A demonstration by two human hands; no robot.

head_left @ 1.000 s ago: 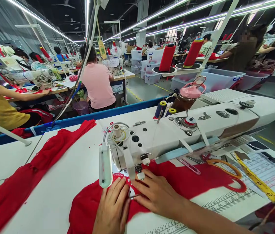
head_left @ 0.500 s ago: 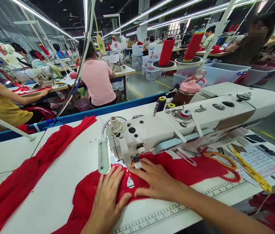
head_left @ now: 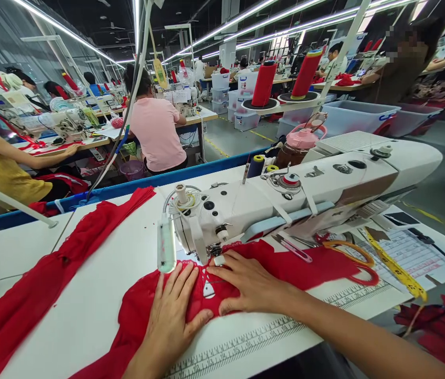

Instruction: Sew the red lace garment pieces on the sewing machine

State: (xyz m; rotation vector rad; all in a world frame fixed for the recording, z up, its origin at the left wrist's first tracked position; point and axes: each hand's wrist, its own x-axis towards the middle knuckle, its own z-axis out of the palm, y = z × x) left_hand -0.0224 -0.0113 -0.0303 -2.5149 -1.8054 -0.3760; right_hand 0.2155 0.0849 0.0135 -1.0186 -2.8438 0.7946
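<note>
Red fabric with a lace-like edge lies under the head of a white sewing machine. My left hand rests flat on the fabric, fingers stretched toward the presser foot. On the other side of the foot, my right hand presses the fabric down, its fingers spread and thumb pointing left. Between the hands a gap in the cloth shows a small white patch. The needle tip and the stitching point are hidden behind the machine head and fingers.
A second red fabric pile stretches along the table's left. Thread snips, orange-handled scissors and a yellow tape measure lie at right. A printed ruler runs along the front edge. Co-workers sit at machines beyond.
The view has shifted slightly, so the machine and tools appear a little farther left. Both hands keep nearly the same place on the red fabric, still flat.
</note>
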